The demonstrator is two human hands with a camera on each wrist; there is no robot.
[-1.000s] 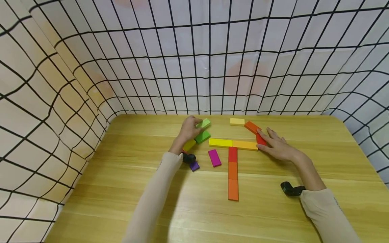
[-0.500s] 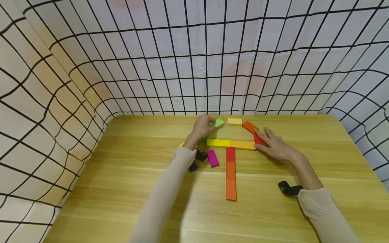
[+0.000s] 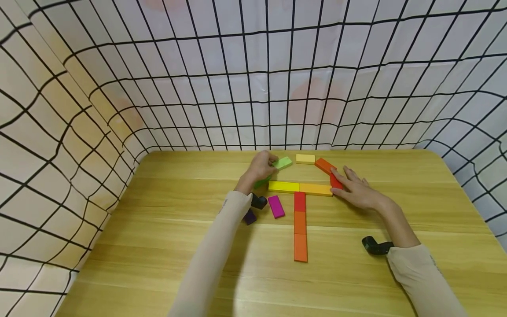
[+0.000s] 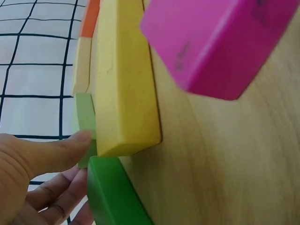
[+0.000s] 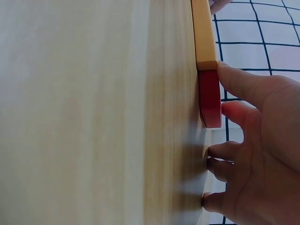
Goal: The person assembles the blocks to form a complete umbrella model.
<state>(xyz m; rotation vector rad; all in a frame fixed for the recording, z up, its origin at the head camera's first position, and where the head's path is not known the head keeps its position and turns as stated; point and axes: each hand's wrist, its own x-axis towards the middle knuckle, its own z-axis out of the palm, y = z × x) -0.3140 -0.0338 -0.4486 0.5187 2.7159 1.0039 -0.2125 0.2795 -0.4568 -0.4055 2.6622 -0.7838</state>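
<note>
In the head view my left hand (image 3: 260, 169) pinches the near end of a light green block (image 3: 283, 163) between thumb and fingers. The left wrist view shows the thumb on one side of that light green block (image 4: 85, 112), with a darker green block (image 4: 117, 192) just beside it. My right hand (image 3: 359, 190) lies with fingers spread, touching a red block (image 3: 336, 180). In the right wrist view the thumb meets the orange-yellow block (image 5: 205, 37) near its joint with the red block (image 5: 209, 96), and a finger touches the red one.
A pale yellow block (image 3: 305, 159) and an orange block (image 3: 325, 166) lie behind the yellow block (image 3: 284, 187). An orange-and-red column (image 3: 300, 224) runs toward me. A magenta block (image 3: 276, 207) and purple block (image 3: 249, 216) lie left. Black-lined cloth (image 3: 261, 88) borders the table (image 3: 336, 281).
My left hand has carried the light green block rightward, close to the pale yellow block, then drawn back very slightly. The right hand has stayed at the red block.
</note>
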